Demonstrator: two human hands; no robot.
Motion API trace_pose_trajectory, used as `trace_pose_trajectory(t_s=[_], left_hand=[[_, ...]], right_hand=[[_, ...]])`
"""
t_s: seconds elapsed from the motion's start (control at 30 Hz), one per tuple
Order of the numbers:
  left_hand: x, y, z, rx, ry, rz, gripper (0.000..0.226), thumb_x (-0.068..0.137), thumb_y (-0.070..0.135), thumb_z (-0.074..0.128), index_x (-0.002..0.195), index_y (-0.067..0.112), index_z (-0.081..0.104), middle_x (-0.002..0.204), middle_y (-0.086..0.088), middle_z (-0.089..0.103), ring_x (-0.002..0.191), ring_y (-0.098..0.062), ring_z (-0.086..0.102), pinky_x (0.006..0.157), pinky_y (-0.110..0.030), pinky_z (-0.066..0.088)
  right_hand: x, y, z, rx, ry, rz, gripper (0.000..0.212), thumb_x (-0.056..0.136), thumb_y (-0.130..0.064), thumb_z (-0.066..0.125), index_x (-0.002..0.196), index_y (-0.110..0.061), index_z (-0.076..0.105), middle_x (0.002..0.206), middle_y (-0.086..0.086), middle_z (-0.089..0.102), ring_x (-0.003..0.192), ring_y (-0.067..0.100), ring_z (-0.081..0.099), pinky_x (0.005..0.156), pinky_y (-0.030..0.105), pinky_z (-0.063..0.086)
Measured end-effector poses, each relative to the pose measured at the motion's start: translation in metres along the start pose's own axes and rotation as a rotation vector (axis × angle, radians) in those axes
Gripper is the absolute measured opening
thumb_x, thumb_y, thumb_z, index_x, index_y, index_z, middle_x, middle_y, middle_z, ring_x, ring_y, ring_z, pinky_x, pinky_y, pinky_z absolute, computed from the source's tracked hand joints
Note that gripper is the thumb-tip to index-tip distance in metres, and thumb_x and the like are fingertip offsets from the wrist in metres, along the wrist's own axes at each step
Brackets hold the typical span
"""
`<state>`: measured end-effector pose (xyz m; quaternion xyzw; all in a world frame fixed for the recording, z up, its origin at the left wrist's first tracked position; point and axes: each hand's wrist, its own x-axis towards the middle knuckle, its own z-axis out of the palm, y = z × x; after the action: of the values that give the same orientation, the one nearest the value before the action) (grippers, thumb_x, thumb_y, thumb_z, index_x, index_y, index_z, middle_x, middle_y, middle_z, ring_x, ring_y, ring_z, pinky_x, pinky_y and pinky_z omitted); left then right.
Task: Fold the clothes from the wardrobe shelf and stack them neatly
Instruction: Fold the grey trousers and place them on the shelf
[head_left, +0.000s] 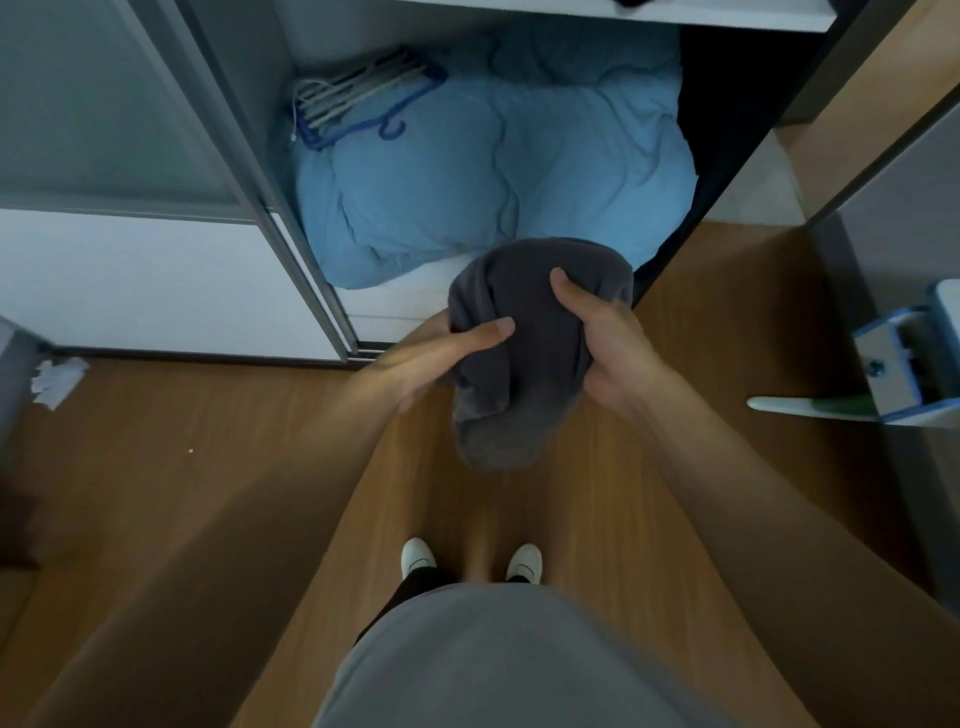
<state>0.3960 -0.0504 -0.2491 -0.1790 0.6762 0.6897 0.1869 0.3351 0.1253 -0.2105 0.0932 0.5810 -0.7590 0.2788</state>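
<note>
A bunched dark grey garment hangs in front of me above the wooden floor. My left hand grips its left side with the thumb on top. My right hand holds its right side, thumb pressed into the cloth. The lower end of the garment droops below both hands. Just beyond it is the open wardrobe, with a white shelf edge at the very top of the view.
A bulky light blue duvet fills the wardrobe bottom, with a bundle of hangers on its left. The sliding door frame stands to the left. A blue and white object juts in at the right. Crumpled white paper lies at far left.
</note>
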Motion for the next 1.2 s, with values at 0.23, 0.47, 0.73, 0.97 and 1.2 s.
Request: trace_pose_trajectory(t_s=[0.23,0.47,0.73,0.97,1.2], left_hand=[[0.015,0.017,0.001,-0.322,0.182,0.112,0.012,0.088,0.01,0.059,0.085,0.014,0.069,0.079,-0.004,0.076,0.073,-0.017,0.073,0.068,-0.03,0.055],[0.016,0.034,-0.005,-0.383,0.131,0.186,0.029,0.085,-0.009,0.044,0.068,0.01,0.059,0.066,-0.006,0.066,0.067,-0.019,0.067,0.057,-0.026,0.053],[0.015,0.035,-0.012,-0.627,0.081,0.083,0.026,0.095,0.019,0.051,0.106,0.006,0.07,0.1,-0.011,0.075,0.093,-0.023,0.073,0.073,-0.031,0.059],[0.007,0.009,-0.024,-0.374,-0.092,0.027,0.042,0.089,0.049,0.061,0.12,0.021,0.067,0.124,-0.004,0.07,0.115,-0.02,0.067,0.085,-0.029,0.058],[0.017,0.037,-0.018,-0.448,0.227,0.024,0.02,0.093,0.017,0.065,0.107,0.006,0.073,0.099,-0.012,0.077,0.089,-0.024,0.074,0.068,-0.03,0.06]], right_hand=[[0.002,-0.038,-0.019,-0.121,-0.001,0.062,0.04,0.089,-0.02,0.073,0.126,-0.007,0.063,0.11,0.007,0.076,0.101,0.023,0.073,0.078,0.033,0.06],[0.005,-0.042,-0.048,0.164,-0.032,0.063,0.04,0.09,-0.02,0.068,0.127,-0.003,0.063,0.121,0.013,0.071,0.11,0.029,0.069,0.087,0.04,0.058],[-0.004,-0.004,-0.033,-0.072,-0.153,-0.038,0.042,0.083,-0.023,0.079,0.122,-0.019,0.064,0.117,-0.002,0.074,0.11,0.015,0.069,0.094,0.033,0.056],[0.002,-0.003,-0.009,-0.036,-0.053,0.061,0.036,0.093,-0.019,0.069,0.127,-0.009,0.063,0.116,0.006,0.074,0.107,0.019,0.07,0.096,0.035,0.055],[-0.001,-0.025,-0.02,-0.011,-0.155,0.076,0.033,0.091,-0.023,0.07,0.12,-0.009,0.066,0.115,0.005,0.074,0.105,0.019,0.071,0.087,0.028,0.059]])
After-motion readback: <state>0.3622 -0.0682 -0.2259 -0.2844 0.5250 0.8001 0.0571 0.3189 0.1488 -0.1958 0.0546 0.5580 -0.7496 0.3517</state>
